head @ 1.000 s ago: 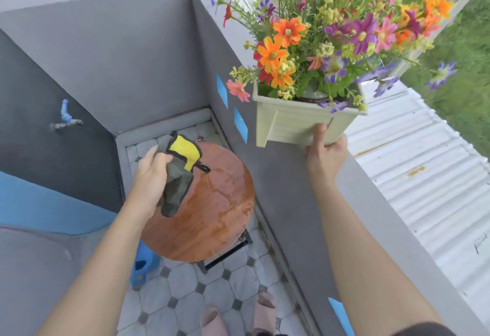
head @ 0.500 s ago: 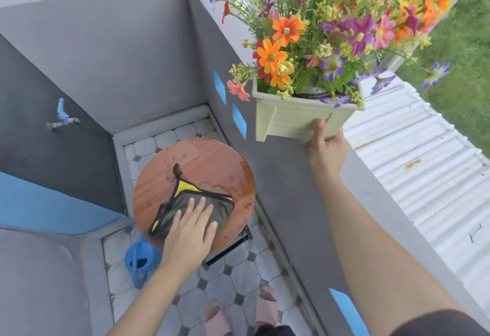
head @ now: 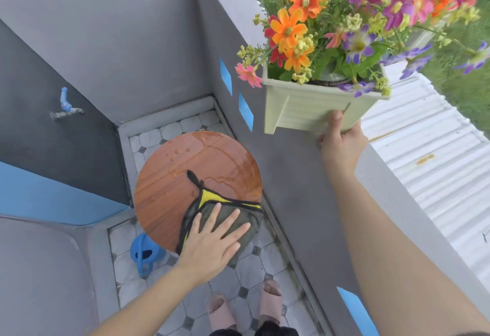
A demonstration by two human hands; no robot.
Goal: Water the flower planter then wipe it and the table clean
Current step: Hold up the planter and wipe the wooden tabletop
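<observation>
A pale green flower planter [head: 305,107] full of orange, pink and purple flowers is held up in the air at the upper right. My right hand [head: 340,138] grips its lower near corner, thumb on the front face. Below lies a round brown wooden table [head: 185,174], wet with drops and streaks. A grey cloth with yellow and black trim [head: 238,219] lies on the table's near right edge. My left hand [head: 212,243] presses flat on the cloth with straight, spread fingers.
A grey parapet wall [head: 299,203] runs along the right, with white corrugated roofing [head: 437,176] beyond it. A blue watering can [head: 144,254] stands on the tiled floor left of the table. A tap [head: 65,107] juts from the left wall. My slippered feet [head: 246,306] are below.
My left hand brought the cloth down from the air onto the table, then slid it toward the near right edge. The planter stays held up by my right hand.
</observation>
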